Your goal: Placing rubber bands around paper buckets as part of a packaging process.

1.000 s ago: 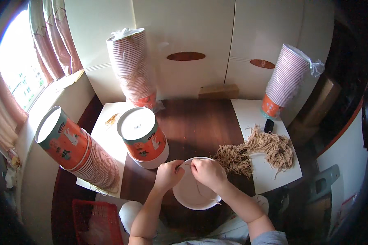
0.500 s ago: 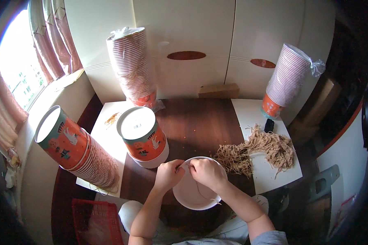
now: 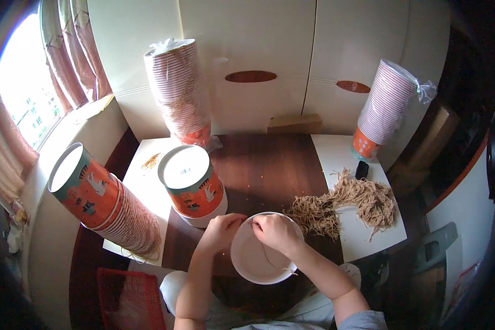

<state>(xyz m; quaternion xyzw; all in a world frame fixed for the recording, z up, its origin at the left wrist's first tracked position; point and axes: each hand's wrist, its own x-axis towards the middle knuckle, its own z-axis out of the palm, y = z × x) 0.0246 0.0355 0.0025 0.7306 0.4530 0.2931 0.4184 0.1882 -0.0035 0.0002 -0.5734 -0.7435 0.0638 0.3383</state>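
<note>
A paper bucket (image 3: 254, 269) with a white inside stands mouth up at the table's near edge, between my forearms. A thin brown string (image 3: 267, 253) runs down inside it and comes out over the near right rim. My right hand (image 3: 278, 230) is closed over the far rim, its fingers pinching the string. At the far left rim, my left hand (image 3: 223, 227) is closed with thumb and finger together. What it pinches is too small to make out. Right of the bucket lies a tangled pile of brown strings (image 3: 368, 201).
Orange printed buckets (image 3: 195, 192) stand upside down left of my hands. A leaning stack of buckets (image 3: 107, 192) is at the far left. Two wrapped stacks, one back left (image 3: 176, 82) and one back right (image 3: 388, 104), stand by the cabinet. A black object (image 3: 362, 170) lies beside the strings.
My left hand has moved slightly away from the right hand, leaving a small gap between the fingertips. The bucket has shifted a little to the left.
</note>
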